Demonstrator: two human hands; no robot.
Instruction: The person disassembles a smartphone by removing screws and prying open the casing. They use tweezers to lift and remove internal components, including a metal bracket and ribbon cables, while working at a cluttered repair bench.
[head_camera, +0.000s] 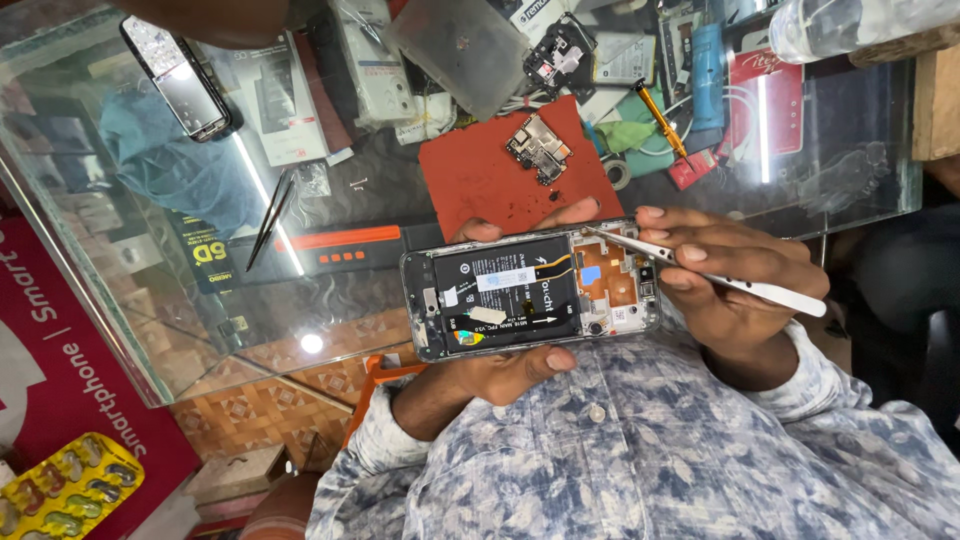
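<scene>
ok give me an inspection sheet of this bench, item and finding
surface: glass counter top, red square mat on it
job's things: opened black phone with battery exposed; white-handled metal tweezers, tip inside the phone's upper end
clutter: small green circuit board on the mat; dark tweezers; black intact phone; yellow-handled screwdriver
grippers: left hand cradles the opened phone; right hand fingers pinch the tweezers
cables: white cable at the far side
surroundings: yellow blister pack below; patterned shirt sleeve
</scene>
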